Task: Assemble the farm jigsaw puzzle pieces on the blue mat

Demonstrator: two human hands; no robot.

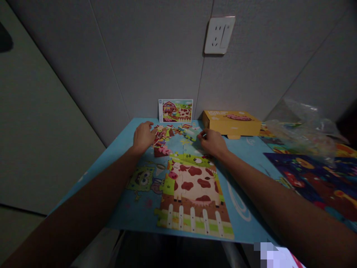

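A partly joined jigsaw puzzle [195, 186] with a spotted cow, a white fence and a strip of sky lies on the blue table [117, 216]. My left hand [144, 136] rests at the left edge of a heap of loose pieces [164, 134], its fingers apart and nothing seen in them. At the upper right of the puzzle, my right hand [212, 142] has thumb and fingertips pressed together near the pale blue pieces; whatever lies between them is too small to make out. A pink pig piece [163, 150] sits left of the sky strip.
A picture card [175, 110] leans on the wall behind the heap. To the right stand a yellow box [232, 123], a clear plastic bag [306, 130] and a dark colourful puzzle [315, 178]. A socket [219, 35] is on the wall.
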